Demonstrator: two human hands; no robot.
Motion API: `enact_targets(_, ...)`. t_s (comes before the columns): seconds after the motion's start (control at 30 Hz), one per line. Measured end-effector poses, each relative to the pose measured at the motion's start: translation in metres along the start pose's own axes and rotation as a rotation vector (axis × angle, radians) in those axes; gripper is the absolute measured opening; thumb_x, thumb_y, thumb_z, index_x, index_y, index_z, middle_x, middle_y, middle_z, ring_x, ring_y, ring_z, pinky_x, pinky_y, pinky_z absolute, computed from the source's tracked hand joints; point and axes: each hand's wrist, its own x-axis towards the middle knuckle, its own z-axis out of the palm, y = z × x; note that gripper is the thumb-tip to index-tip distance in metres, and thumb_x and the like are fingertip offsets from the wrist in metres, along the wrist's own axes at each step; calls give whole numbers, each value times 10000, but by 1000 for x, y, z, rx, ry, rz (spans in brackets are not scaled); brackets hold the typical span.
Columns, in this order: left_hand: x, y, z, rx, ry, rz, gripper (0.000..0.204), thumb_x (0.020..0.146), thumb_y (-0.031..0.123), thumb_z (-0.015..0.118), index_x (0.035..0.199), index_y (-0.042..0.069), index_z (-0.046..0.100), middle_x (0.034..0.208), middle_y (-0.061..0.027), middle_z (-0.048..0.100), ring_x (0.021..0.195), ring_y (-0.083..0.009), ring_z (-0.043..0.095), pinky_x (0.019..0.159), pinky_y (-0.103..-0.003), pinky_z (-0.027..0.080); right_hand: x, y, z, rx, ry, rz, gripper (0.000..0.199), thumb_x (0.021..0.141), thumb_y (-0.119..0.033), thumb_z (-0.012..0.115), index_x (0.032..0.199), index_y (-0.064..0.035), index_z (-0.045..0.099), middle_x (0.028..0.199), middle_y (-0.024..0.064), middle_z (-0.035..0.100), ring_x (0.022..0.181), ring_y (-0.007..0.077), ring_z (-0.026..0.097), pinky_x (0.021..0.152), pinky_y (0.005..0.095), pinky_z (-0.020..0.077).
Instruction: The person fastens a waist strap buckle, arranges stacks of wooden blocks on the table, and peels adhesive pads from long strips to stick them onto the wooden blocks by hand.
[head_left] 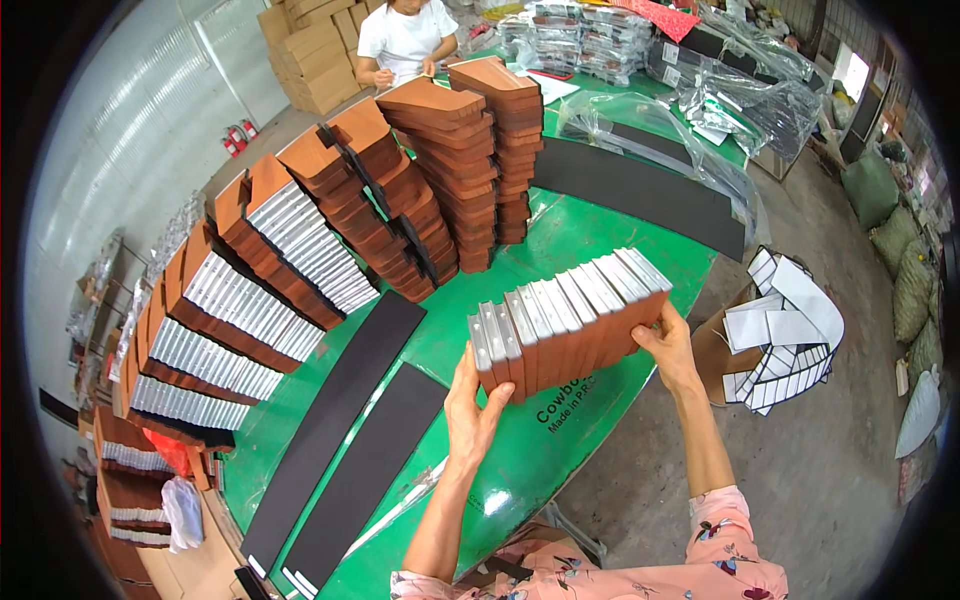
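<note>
Between my two hands is a row of brown wood-grain pieces [570, 345] with silver metal edges facing up, pressed together side by side. My left hand [472, 405] grips the row's left end, thumb on the near brown face. At the other end, my right hand [663, 345] is closed round the right corner. The row is tilted a little above the green table [530, 440]. Two long black strips [335, 435] [370, 460] lie on the table to the left of my left hand.
Tall stacks of similar brown pieces [440, 150] [235, 300] stand along the table's left and far side. A wide black sheet [630, 190] and clear plastic wrap [650, 120] lie farther back. Right of the table, a box [715, 345] holds white sheets [785, 320]. A person [405, 40] is across the table.
</note>
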Motion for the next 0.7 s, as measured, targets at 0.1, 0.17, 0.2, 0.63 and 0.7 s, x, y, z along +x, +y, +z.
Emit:
enact_targets(0.1, -7, -22, 2, -115, -47, -82, 745, 767, 30, 649, 1400, 31, 256, 1428, -167, 311, 1295, -280, 348, 1044, -361, 313, -8, 19, -14, 124, -4, 55, 739, 720, -104, 759, 1322, 16, 349, 1279, 104, 447, 1123, 179, 480, 903, 312, 446)
enact_targets(0.17, -10, -55, 5, -153, -128, -143, 803, 770, 22, 639, 1423, 44, 172, 1448, -151, 277, 1303, -278, 333, 1043, -352, 319, -18, 42, -23, 30, 5, 44, 773, 709, -108, 769, 1334, 8, 329, 1272, 92, 466, 1121, 188, 498, 910, 310, 445)
enact_targets(0.2, -9, -54, 7, -153, -124, -142, 803, 770, 22, 639, 1423, 44, 172, 1448, -151, 277, 1303, -278, 333, 1043, -352, 319, -23, 49, -24, 30, 13, 82, 770, 707, -102, 770, 1331, 8, 332, 1262, 87, 480, 1113, 182, 506, 904, 306, 449)
enact_targets(0.63, -33, -48, 20, 31, 27, 32, 765, 740, -110, 564, 1409, 52, 230, 1434, -173, 292, 1302, -290, 331, 1045, -340, 321, -46, 75, -26, -23, 42, 108, 417, 777, -6, 684, 1157, -10, 512, 1075, 16, 588, 983, 99, 546, 838, 256, 458)
enact_targets(0.7, -35, -46, 23, 30, 83, -2, 751, 740, -102, 564, 1403, 45, 246, 1418, -176, 321, 1287, -291, 357, 1040, -338, 326, -46, 80, -25, -6, 47, 95, 387, 784, -13, 681, 1139, -9, 525, 1066, 17, 592, 978, 99, 546, 839, 258, 457)
